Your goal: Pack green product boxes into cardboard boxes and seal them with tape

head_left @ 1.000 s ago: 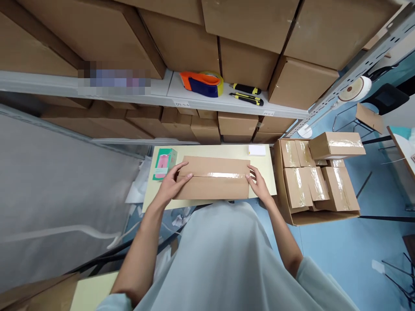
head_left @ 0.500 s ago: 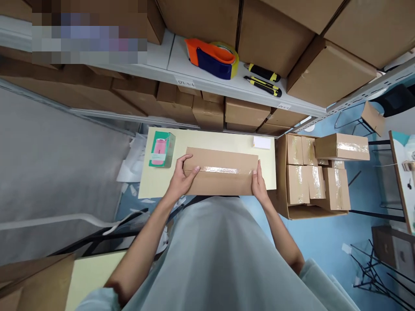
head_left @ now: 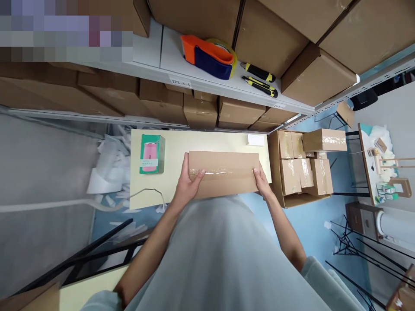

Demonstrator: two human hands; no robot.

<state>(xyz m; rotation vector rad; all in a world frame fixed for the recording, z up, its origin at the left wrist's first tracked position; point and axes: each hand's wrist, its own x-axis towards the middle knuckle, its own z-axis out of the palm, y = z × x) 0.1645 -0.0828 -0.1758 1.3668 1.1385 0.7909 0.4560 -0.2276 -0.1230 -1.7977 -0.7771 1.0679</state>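
Observation:
A long brown cardboard box [head_left: 223, 183] with a strip of clear tape along its middle is held level in front of my body, over the near part of the pale yellow table [head_left: 155, 183]. My left hand [head_left: 189, 179] grips its left end, thumb on top and fingers along the side. At the right end my right hand [head_left: 262, 179] clasps it the same way; its fingers are partly hidden. On the table's left stands a green box with a pink picture [head_left: 150, 154]. A small white box [head_left: 256, 139] lies at the back right.
On the shelf above are a tape dispenser [head_left: 210, 56], two utility knives [head_left: 259, 80] and large cartons [head_left: 269, 43]. To the right, an open carton [head_left: 275, 166] holds several taped boxes. A white hose [head_left: 65, 205] runs along the left.
My view has turned to the right, so the shelf and open carton appear further left. Both hands still hold the cardboard box, and my left fingers have straightened along its end.

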